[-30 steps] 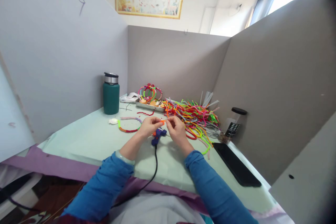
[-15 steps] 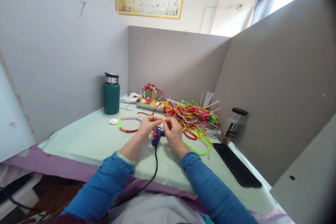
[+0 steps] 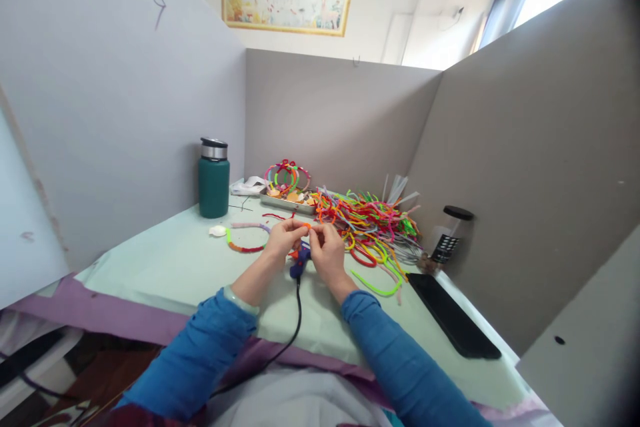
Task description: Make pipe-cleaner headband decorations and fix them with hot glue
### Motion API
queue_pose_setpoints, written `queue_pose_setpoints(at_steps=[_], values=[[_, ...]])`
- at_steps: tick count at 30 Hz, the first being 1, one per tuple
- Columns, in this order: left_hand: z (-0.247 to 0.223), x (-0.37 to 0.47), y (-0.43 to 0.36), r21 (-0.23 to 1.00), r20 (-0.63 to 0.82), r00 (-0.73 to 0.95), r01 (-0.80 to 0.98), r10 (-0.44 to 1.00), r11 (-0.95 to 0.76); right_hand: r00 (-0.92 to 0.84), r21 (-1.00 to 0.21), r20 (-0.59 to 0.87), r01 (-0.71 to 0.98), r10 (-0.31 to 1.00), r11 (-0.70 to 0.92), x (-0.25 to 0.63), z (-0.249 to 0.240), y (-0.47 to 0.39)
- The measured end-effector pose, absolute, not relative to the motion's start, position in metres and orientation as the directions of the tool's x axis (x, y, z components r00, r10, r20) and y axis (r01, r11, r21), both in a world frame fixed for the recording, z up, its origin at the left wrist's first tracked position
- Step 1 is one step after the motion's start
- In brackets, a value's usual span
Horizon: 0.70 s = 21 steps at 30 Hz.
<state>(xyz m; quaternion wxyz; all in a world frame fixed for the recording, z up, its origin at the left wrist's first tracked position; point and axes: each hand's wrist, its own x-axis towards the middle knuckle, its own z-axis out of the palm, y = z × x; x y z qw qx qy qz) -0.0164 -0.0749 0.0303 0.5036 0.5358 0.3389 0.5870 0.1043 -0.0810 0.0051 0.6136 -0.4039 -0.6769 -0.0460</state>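
Observation:
My left hand [image 3: 283, 240] pinches a small bit of orange pipe cleaner [image 3: 307, 227] between thumb and fingertips. From the other side my right hand [image 3: 328, 255] pinches the same piece, its fingertips almost touching the left ones. Most of the piece is hidden by the fingers. Just below both hands, a blue glue gun [image 3: 299, 265] with an orange tip lies on the table, its black cord running toward me. To the left is a curved multicoloured pipe-cleaner band [image 3: 245, 250] with a white piece [image 3: 217, 231] at its end.
A pile of colourful pipe cleaners [image 3: 367, 213] spreads behind my right hand. Beyond the hands stands a metal tray [image 3: 285, 204] with coloured rings [image 3: 287, 177]. A green bottle [image 3: 214, 183] is at left; a black phone [image 3: 453, 315] and a black-lidded jar [image 3: 450, 237] are at right. Grey partitions enclose the table.
My right hand has shifted slightly left, closer to my left hand. Both hands still pinch the orange piece, and the view has moved a little.

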Motion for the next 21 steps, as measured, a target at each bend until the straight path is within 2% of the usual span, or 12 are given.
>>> queue_pose_setpoints(at_steps=[4, 7, 13, 17, 19, 21], values=[[0.032, -0.019, -0.076, 0.955, 0.293, 0.128, -0.08, 0.948, -0.284, 0.036, -0.45, 0.847, 0.581, 0.53, 0.679, 0.112, 0.007, -0.079], [0.032, -0.021, -0.075, 0.932, 0.352, 0.131, 0.048, 0.927, -0.36, -0.016, -0.439, 0.84, 0.567, 0.542, 0.697, 0.119, 0.006, -0.078], [0.027, -0.025, -0.068, 0.784, 0.533, 0.145, 0.286, 0.834, -0.551, -0.1, -0.415, 0.829, 0.551, 0.551, 0.724, 0.127, 0.008, -0.077], [0.026, -0.027, -0.067, 0.668, 0.602, 0.202, 0.403, 0.772, -0.626, -0.102, -0.408, 0.834, 0.548, 0.543, 0.73, 0.128, 0.011, -0.079], [0.026, -0.026, -0.068, 0.636, 0.617, 0.203, 0.439, 0.76, -0.634, -0.082, -0.439, 0.822, 0.539, 0.563, 0.719, 0.127, 0.011, -0.079], [0.026, -0.025, -0.069, 0.628, 0.622, 0.182, 0.465, 0.762, -0.624, -0.028, -0.531, 0.781, 0.495, 0.623, 0.688, 0.125, 0.012, -0.079]])
